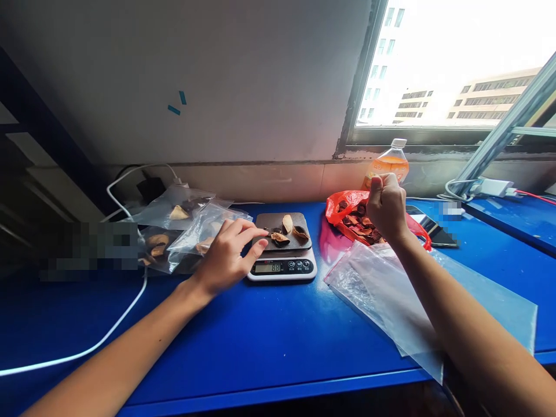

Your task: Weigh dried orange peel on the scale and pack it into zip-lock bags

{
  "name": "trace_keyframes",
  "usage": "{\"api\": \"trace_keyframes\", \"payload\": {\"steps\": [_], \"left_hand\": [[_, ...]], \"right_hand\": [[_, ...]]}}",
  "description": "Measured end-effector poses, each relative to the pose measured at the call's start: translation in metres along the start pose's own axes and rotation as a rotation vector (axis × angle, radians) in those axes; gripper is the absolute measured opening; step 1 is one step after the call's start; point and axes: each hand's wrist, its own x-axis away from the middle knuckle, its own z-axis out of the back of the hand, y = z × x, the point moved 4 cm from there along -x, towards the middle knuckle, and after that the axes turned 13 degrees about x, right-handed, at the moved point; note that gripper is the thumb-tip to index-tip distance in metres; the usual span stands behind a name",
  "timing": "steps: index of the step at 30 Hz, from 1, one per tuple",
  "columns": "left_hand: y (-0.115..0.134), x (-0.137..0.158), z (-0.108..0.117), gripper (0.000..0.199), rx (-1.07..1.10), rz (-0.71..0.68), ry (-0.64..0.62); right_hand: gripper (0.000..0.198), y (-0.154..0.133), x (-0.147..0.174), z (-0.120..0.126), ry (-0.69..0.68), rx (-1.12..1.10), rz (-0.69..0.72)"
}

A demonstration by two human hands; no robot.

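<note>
The scale (282, 277) sits on the blue tabletop (260, 341) in front of me, its display (268, 268) showing digits and three round buttons (299, 264) just beside it. A few curled, dried pieces (287, 223) lie on the scale's dark plate (299, 218), one pale and the others browner.

My left hand (232, 252) comes in at the left edge of the scale, open, thumb and index finger apart, with the index fingertip over the plate by the nearest pieces. I can't quite tell whether that fingertip touches one of them.

My right hand (386, 208) is closed into a fist, raised to the right of the scale, above a red plastic bag (335, 207). That bag lies open just beside the scale, full of dark reddish slices (358, 226).

Left of the scale, clear bags (182, 249) overlap one another, with brown pieces (158, 246) inside, and a white cable (117, 324) runs past them. To the right of the scale and nearer me, flat clear plastic bags (382, 289) are spread out under my right forearm. Farther back on the scale's right stands a bottle (396, 162) of orange drink with a white cap.
</note>
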Motion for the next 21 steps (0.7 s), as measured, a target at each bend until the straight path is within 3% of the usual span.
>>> {"api": "trace_keyframes", "payload": {"steps": [6, 12, 16, 19, 21], "left_hand": [[0.006, 0.009, 0.016, 0.023, 0.074, -0.042, 0.007], [0.051, 0.028, -0.001, 0.018, 0.306, -0.391, -0.155], [0.073, 0.041, -0.014, 0.018, 0.341, -0.508, -0.313], [0.073, 0.043, -0.015, 0.018, 0.328, -0.51, -0.333], [0.069, 0.041, -0.013, 0.019, 0.324, -0.492, -0.315]], "right_hand": [[0.036, 0.016, -0.005, 0.002, 0.032, 0.046, -0.045], [0.031, 0.02, -0.002, -0.008, -0.023, 0.112, -0.078], [0.024, 0.02, -0.004, -0.009, -0.094, 0.101, -0.074], [0.021, 0.021, -0.009, -0.005, -0.19, 0.057, -0.005], [0.023, 0.022, -0.009, -0.004, -0.332, 0.036, 0.072]]}}
